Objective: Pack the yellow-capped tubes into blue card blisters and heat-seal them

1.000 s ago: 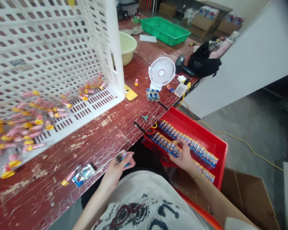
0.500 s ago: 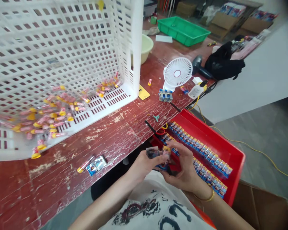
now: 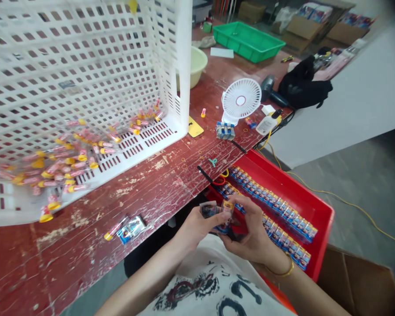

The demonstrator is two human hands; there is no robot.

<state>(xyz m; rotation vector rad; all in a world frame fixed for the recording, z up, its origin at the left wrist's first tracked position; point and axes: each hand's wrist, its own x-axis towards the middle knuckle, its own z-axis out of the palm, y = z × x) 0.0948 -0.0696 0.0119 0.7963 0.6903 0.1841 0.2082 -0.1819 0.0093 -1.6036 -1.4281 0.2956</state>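
My left hand is closed on a small blue-and-yellow packet in front of my shirt, its thumb lying across the front. Curled round the same packet from the other side is my right hand, forefinger at the top and thumb below. Part of the packet is covered by the fingers, and a dark, clear-edged piece shows beside it at the left hand. Just beyond the hands, a red tray holds rows of small blue packets. A flat blue packet and a yellow-capped tube lie on the table.
A white slatted crate with many wrapped, yellow-capped pink tubes stands on the red table. Farther back are a white fan, a bundle of blue packets, a bottle and a green tray.
Both hands keep nearly the same hold on the packet. The table and crate appear shifted slightly left as the head view moves.
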